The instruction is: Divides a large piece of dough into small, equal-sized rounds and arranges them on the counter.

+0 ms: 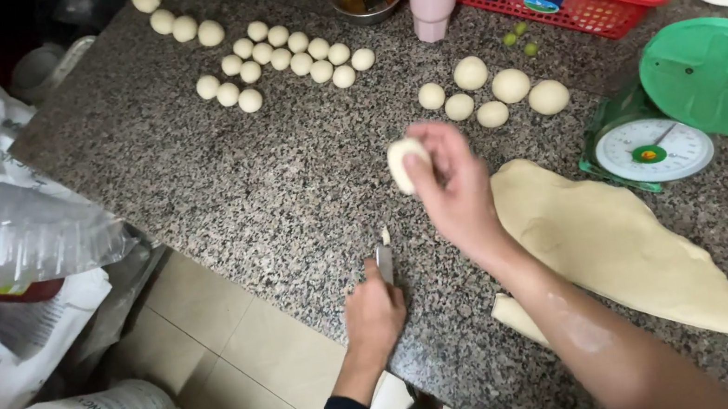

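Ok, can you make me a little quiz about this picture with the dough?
1. True or false: the right hand holds a dough ball above the counter.
2. What does the left hand grip? A) a spoon B) a small knife C) a cup
3. What green thing stands beside the flat dough sheet?

Key
1. True.
2. B; a bit of dough sticks to its tip.
3. A green kitchen scale with a round dial.
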